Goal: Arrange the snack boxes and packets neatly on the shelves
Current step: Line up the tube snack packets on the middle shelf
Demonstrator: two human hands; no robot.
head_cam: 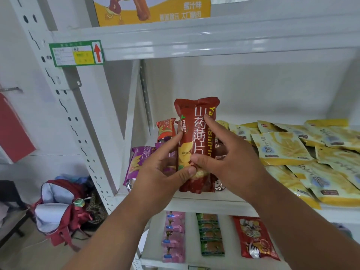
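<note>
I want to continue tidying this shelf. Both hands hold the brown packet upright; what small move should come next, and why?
Probably set the brown packet down on the shelf, standing beside the purple packet. The left hand and right hand hold it upright at the front edge, and similar packets sit at that left end, apart from the yellow packets.

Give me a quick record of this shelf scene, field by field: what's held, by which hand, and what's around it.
held item: brown-red yam crisp packet, upright
left hand: grip on the packet's lower left
right hand: grip across its front
left of it: purple packet, orange packet
right of it: yellow packets, loosely piled
shelf: middle level
</note>
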